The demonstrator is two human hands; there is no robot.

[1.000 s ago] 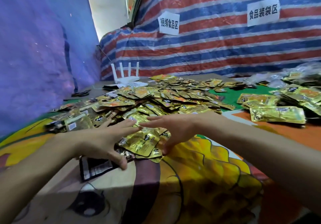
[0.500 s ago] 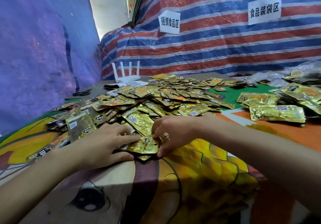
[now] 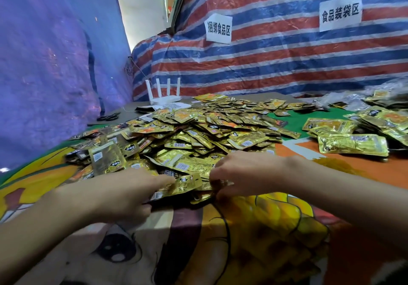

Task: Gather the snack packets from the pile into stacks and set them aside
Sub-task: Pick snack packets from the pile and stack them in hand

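Observation:
A big pile of gold snack packets (image 3: 198, 130) covers the middle of the table. At its near edge a small stack of packets (image 3: 181, 188) lies between my hands. My left hand (image 3: 123, 194) grips the stack's left end, fingers curled over it and thumb below. From the right, my right hand (image 3: 240, 174) pinches the stack's other end with curled fingers. The lower packets of the stack are hidden under the top one.
Gathered stacks of gold packets (image 3: 353, 144) lie at the right on the orange part of the cartoon-print cloth (image 3: 220, 240). A white router (image 3: 164, 95) stands at the back left, scissors (image 3: 109, 116) beside it. Striped tarp walls close the back and left.
Both hands went from spread fingers over loose packets to curled grips on a small stack, squeezing it together at the pile's near edge. The view has shifted slightly closer.

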